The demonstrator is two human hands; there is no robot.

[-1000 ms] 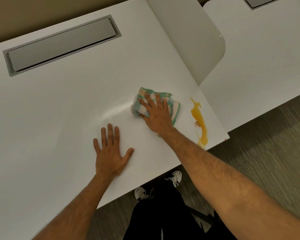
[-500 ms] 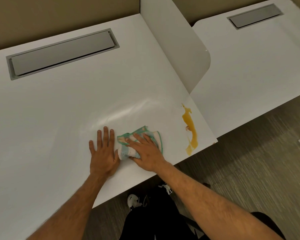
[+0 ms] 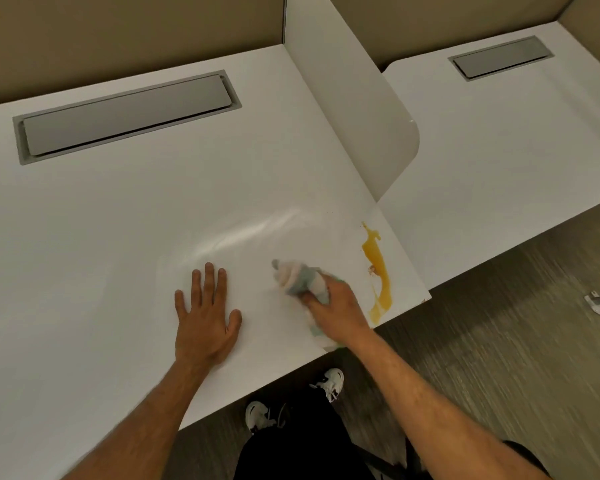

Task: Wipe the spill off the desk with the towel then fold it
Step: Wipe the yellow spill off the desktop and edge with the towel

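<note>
A bunched white and green towel [image 3: 300, 277] is gripped in my right hand [image 3: 336, 306] on the white desk [image 3: 118, 220], near its front edge. The towel is blurred by motion. An orange-yellow spill [image 3: 378, 268] streaks along the desk's right edge, a short way right of the towel and not touched by it. My left hand [image 3: 205, 320] lies flat on the desk, fingers spread, left of the towel. A faint wet smear [image 3: 250, 233] shows on the surface above both hands.
A grey cable hatch [image 3: 125, 114] is set into the desk's back. A white divider panel [image 3: 354, 105] rises on the right, with a second desk [image 3: 499, 150] beyond it. My shoes [image 3: 329, 382] and carpet show below the front edge.
My right hand has dragged the towel from beside my left hand rightward toward the spill, bunching it up. The left hand stays flat. The camera view has shifted.
</note>
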